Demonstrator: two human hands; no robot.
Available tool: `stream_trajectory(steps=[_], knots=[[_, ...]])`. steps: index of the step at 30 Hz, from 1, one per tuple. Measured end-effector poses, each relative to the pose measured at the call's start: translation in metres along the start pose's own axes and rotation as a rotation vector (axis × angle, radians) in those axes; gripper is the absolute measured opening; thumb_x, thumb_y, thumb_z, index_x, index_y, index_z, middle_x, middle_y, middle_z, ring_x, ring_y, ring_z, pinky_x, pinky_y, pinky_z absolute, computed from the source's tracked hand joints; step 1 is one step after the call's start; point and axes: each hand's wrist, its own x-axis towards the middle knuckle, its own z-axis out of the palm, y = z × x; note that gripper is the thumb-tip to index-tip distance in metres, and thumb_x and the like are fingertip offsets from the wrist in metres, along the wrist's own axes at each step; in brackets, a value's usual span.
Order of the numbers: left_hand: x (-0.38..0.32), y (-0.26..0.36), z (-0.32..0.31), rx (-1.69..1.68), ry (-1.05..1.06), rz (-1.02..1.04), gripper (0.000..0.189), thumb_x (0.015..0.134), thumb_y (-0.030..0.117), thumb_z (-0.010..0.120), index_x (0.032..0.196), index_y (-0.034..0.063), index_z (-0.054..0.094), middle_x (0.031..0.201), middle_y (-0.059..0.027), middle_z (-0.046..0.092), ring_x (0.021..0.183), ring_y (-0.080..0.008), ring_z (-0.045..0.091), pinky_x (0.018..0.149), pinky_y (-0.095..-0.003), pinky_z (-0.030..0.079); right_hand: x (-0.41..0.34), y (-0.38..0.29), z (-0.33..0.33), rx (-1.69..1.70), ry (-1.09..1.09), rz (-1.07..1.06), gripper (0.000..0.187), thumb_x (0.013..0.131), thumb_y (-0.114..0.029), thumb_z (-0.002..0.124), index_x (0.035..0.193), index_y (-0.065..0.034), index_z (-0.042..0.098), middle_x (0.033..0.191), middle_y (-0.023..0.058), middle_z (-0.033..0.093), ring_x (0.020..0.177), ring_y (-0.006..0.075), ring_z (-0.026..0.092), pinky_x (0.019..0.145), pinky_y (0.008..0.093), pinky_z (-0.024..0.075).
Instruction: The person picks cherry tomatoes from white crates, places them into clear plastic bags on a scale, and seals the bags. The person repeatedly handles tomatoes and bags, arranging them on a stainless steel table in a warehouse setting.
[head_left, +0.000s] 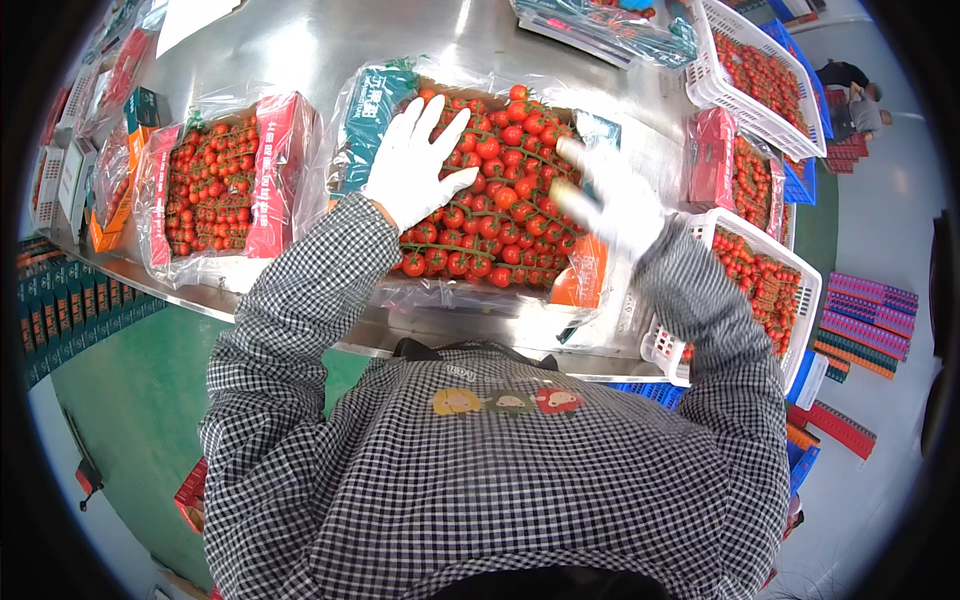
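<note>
Before me on the metal table is a box (361, 120) with teal and orange ends, lined with clear plastic film (450, 294) and filled with cherry tomatoes on the vine (495, 202). My left hand (416, 169), in a white glove, lies spread over the box's left side with its fingers at the tomatoes; it grips nothing that I can see. At the right side my right hand (619, 199), also gloved, is blurred. Its thumb and a finger are apart over the right edge of the tomatoes, and nothing shows between them.
To the left stands a red box (277, 172) of vine tomatoes in plastic film. White plastic crates (806, 300) of tomatoes line the right side, with another red box (711, 161) between them. A wrapped teal box (600, 30) sits at the back of the steel table (315, 45).
</note>
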Motion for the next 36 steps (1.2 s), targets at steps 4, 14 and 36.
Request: stream_trajectory(steps=[4, 14, 36], knots=[[0.001, 0.002, -0.006, 0.02, 0.017, 0.012, 0.077, 0.094, 0.055, 0.058, 0.157, 0.0144, 0.037, 0.15, -0.0279, 0.043, 0.141, -0.044, 0.037, 0.119, -0.0494, 0.029, -0.036, -0.015, 0.046, -0.116, -0.063, -0.074, 0.09, 0.082, -0.033, 0.079, 0.157, -0.0085, 0.034, 0.117, 0.0191, 0.055, 0.113, 0.0348, 0.053, 0.099, 0.043, 0.0469], [-0.004, 0.001, -0.006, -0.035, 0.034, -0.033, 0.08, 0.09, 0.059, 0.062, 0.155, 0.0171, 0.041, 0.142, -0.0269, 0.05, 0.139, -0.0435, 0.041, 0.118, -0.0496, 0.032, 0.097, -0.002, -0.006, 0.074, 0.013, -0.12, 0.068, 0.086, -0.023, 0.069, 0.148, -0.0105, 0.044, 0.127, 0.019, 0.057, 0.125, 0.0374, 0.05, 0.11, 0.0452, 0.0411], [-0.008, 0.009, -0.021, -0.062, -0.049, -0.093, 0.081, 0.087, 0.061, 0.067, 0.149, 0.0125, 0.047, 0.141, -0.0226, 0.05, 0.14, -0.0425, 0.038, 0.117, -0.0514, 0.03, 0.205, 0.017, 0.096, 0.225, -0.165, -0.371, 0.074, 0.092, -0.032, 0.063, 0.158, -0.0165, 0.034, 0.145, 0.024, 0.048, 0.131, 0.0431, 0.047, 0.115, 0.0497, 0.0352]])
